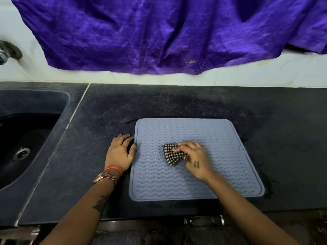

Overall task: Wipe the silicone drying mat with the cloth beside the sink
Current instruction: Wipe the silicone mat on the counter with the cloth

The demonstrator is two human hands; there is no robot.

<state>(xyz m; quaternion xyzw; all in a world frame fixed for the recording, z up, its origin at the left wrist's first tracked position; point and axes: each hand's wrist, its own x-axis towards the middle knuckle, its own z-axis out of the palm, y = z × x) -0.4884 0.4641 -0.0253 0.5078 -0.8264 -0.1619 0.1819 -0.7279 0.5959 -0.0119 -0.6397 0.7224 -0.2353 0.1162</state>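
Right hand (194, 156) clamps the checked cloth (172, 154) mid-mat (230, 138), fingers pressing down; left hand (120, 152) lies flat, fingers spread, pinning the edge against sliding.

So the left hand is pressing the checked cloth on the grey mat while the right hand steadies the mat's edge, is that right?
Not quite: the hands are swapped. In the head view, the right hand presses the checked cloth on the grey mat, while the left hand steadies the mat's left edge.
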